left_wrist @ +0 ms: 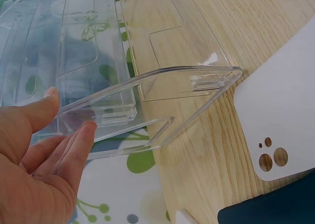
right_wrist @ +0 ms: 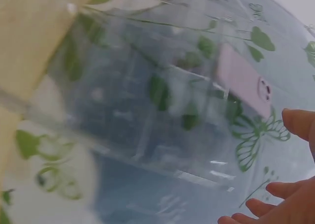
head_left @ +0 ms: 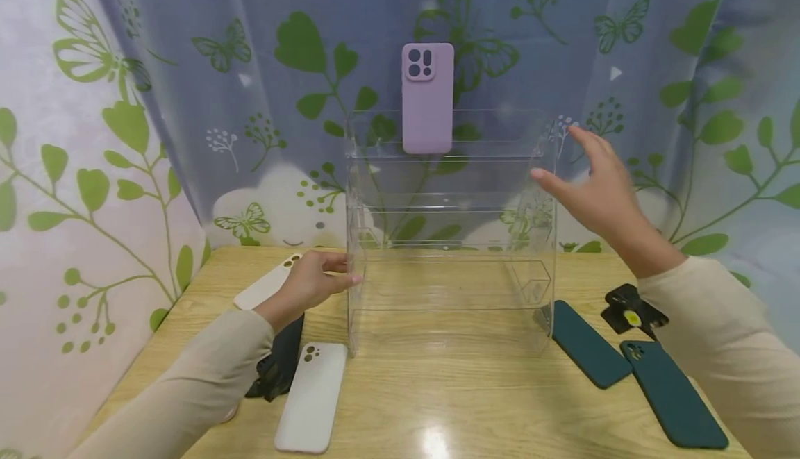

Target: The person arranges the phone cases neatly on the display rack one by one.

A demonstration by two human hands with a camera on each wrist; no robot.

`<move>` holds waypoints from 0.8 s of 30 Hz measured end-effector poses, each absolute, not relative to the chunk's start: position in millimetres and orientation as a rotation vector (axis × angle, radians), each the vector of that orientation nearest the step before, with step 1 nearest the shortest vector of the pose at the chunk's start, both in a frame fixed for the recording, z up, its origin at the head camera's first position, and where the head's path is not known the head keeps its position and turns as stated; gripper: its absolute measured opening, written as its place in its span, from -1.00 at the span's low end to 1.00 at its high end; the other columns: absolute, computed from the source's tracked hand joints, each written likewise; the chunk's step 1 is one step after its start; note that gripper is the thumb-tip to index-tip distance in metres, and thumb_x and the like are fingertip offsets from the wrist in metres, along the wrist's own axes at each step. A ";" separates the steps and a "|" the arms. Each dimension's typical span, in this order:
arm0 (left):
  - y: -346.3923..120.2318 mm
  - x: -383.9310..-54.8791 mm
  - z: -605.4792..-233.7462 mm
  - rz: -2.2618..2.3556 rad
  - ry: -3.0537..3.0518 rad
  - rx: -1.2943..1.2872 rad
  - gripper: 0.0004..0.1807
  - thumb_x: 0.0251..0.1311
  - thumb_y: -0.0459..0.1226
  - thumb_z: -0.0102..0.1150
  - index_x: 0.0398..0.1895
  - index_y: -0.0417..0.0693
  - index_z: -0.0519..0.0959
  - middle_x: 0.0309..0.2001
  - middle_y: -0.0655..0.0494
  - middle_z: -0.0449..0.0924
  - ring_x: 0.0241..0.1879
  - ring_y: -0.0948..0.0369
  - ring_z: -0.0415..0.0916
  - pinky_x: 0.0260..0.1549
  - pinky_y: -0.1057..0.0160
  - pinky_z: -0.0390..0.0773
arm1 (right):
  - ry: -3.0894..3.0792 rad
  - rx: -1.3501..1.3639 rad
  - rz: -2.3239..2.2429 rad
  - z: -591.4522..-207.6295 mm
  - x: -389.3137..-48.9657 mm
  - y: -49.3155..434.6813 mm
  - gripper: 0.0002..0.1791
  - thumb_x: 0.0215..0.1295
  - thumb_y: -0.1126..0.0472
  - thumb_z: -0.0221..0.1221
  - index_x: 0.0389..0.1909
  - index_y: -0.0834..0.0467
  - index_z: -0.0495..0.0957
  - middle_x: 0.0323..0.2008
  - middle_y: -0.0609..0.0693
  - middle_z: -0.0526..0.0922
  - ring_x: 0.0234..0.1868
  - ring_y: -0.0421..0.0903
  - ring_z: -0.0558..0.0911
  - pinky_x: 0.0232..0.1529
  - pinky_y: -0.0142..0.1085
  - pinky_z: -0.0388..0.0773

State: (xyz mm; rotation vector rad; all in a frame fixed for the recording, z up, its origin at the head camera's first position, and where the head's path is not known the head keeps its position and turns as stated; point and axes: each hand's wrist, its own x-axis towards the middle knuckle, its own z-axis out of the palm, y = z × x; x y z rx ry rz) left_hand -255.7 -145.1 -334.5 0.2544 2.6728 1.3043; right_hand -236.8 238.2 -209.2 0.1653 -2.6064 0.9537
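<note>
A clear acrylic tiered display rack [head_left: 450, 309] stands upright on the table. On its top tier a lilac phone case [head_left: 428, 115] leans upright, its camera cutouts at the top. My left hand [head_left: 306, 282] holds the rack's left side panel low down. In the left wrist view the panel's edge [left_wrist: 147, 75] runs between thumb and fingers. Near the rack's upper right corner, my right hand [head_left: 603, 192] is raised with thumb and fingers spread and nothing between them. The right wrist view shows that hand [right_wrist: 290, 202] beside the blurred rack.
Left of the rack lie a white phone case [head_left: 312, 400], a dark case [head_left: 287, 351] and a cream case [head_left: 265, 289], partly behind my left arm. Two dark teal cases [head_left: 590, 344] and a black item with a yellow spot [head_left: 631, 310] lie right. A patterned curtain [head_left: 300, 188] hangs behind.
</note>
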 end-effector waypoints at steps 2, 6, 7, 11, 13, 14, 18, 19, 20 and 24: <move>-145.6 -255.6 -334.1 1.302 2.669 0.253 -0.35 0.23 -0.14 0.26 0.34 -0.22 0.36 0.17 -0.21 0.50 0.12 -0.07 0.49 -0.04 0.04 0.59 | -2.639 0.151 0.962 -223.7 -225.4 252.1 0.01 0.26 -0.28 0.12 0.54 -0.01 -0.19 0.52 0.15 -0.20 0.43 0.36 -0.02 0.22 0.37 0.06; -146.1 -256.0 -334.1 1.296 2.669 0.242 -0.33 0.22 -0.12 0.27 0.35 -0.20 0.35 0.18 -0.19 0.50 0.14 -0.06 0.48 -0.02 0.04 0.58 | -2.670 0.141 0.983 -255.8 -202.7 276.7 -0.02 0.31 -0.16 0.14 0.54 0.07 -0.19 0.49 0.27 -0.18 0.35 0.46 0.04 0.15 0.39 0.11; -145.9 -256.1 -334.0 1.299 2.667 0.240 -0.34 0.22 -0.13 0.27 0.35 -0.19 0.35 0.18 -0.19 0.50 0.15 -0.06 0.47 -0.01 0.03 0.57 | -2.683 0.133 0.982 -264.4 -197.3 282.2 -0.03 0.32 -0.15 0.14 0.54 0.08 -0.19 0.49 0.30 -0.19 0.33 0.49 0.04 0.13 0.40 0.13; -145.3 -256.2 -334.4 1.306 2.662 0.243 -0.35 0.24 -0.15 0.25 0.35 -0.19 0.35 0.18 -0.19 0.49 0.17 -0.07 0.45 0.00 0.03 0.57 | -2.736 0.119 0.926 -301.8 -180.3 301.6 -0.04 0.34 -0.10 0.15 0.53 0.16 -0.19 0.45 0.42 -0.15 0.25 0.58 0.11 0.01 0.43 0.20; -145.2 -256.2 -334.6 1.313 2.660 0.235 -0.36 0.24 -0.16 0.26 0.35 -0.18 0.35 0.18 -0.19 0.49 0.17 -0.07 0.45 0.00 0.03 0.57 | -2.776 0.108 0.917 -320.3 -175.3 309.0 -0.03 0.34 -0.10 0.15 0.53 0.17 -0.20 0.43 0.45 -0.14 0.23 0.60 0.11 -0.03 0.44 0.20; -145.3 -256.2 -334.6 1.314 2.661 0.236 -0.36 0.24 -0.16 0.26 0.35 -0.18 0.35 0.18 -0.19 0.49 0.17 -0.08 0.45 0.00 0.02 0.57 | -2.787 0.113 0.916 -329.8 -173.7 312.2 -0.02 0.33 -0.10 0.16 0.53 0.18 -0.20 0.42 0.47 -0.13 0.24 0.59 0.11 -0.04 0.44 0.21; -145.6 -256.0 -335.2 1.308 2.669 0.239 -0.35 0.22 -0.13 0.27 0.34 -0.19 0.36 0.18 -0.20 0.50 0.18 -0.09 0.44 0.00 0.01 0.56 | -2.852 0.125 0.936 -366.3 -173.2 321.6 0.02 0.30 -0.11 0.19 0.52 0.24 -0.19 0.39 0.52 -0.08 0.26 0.56 0.11 -0.03 0.41 0.25; -145.6 -256.0 -335.2 1.307 2.671 0.239 -0.35 0.22 -0.13 0.27 0.34 -0.19 0.36 0.18 -0.20 0.50 0.18 -0.09 0.43 0.01 0.00 0.56 | -2.869 0.131 0.943 -374.9 -173.9 322.9 0.02 0.29 -0.11 0.20 0.51 0.25 -0.18 0.38 0.53 -0.06 0.25 0.55 0.12 -0.03 0.40 0.27; -145.7 -256.1 -335.4 1.305 2.673 0.239 -0.35 0.22 -0.13 0.27 0.34 -0.19 0.36 0.18 -0.19 0.50 0.19 -0.09 0.43 0.01 0.00 0.55 | -2.883 0.139 0.953 -383.4 -175.0 324.6 0.03 0.28 -0.10 0.21 0.51 0.28 -0.17 0.37 0.54 -0.05 0.26 0.56 0.10 -0.02 0.39 0.28; -145.6 -255.9 -334.9 1.293 2.680 0.252 -0.35 0.22 -0.12 0.26 0.34 -0.19 0.37 0.17 -0.19 0.50 0.20 -0.09 0.41 0.02 -0.01 0.55 | -2.955 0.141 1.005 -410.7 -181.0 328.4 0.05 0.24 -0.11 0.25 0.48 0.34 -0.12 0.36 0.56 -0.06 0.27 0.57 0.06 0.00 0.41 0.26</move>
